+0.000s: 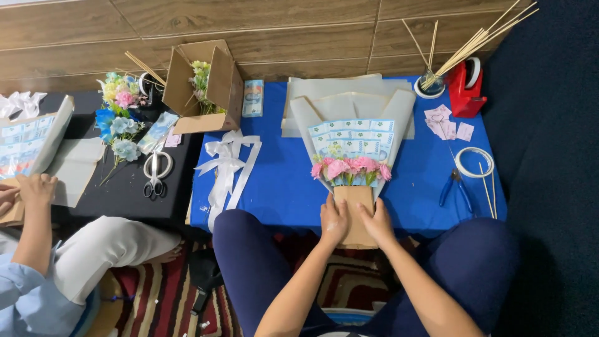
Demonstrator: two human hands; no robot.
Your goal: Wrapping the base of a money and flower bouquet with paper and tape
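Both hands down flat on the brown paper stem (356, 215) of the bouquet (353, 156): left hand (334, 221) pressing one side, right hand (376, 221) the other, fingers laid together rather than pinching. Bouquet lying at the near edge of the blue table (281, 181), pink flowers (350, 167) just above the hands, a fan of what look like banknotes behind them. White ribbon (228, 163) to the left, blue pliers (455, 187) to the right, red tape dispenser (465, 84) farther back. Another person's hand (34, 187) at far left.
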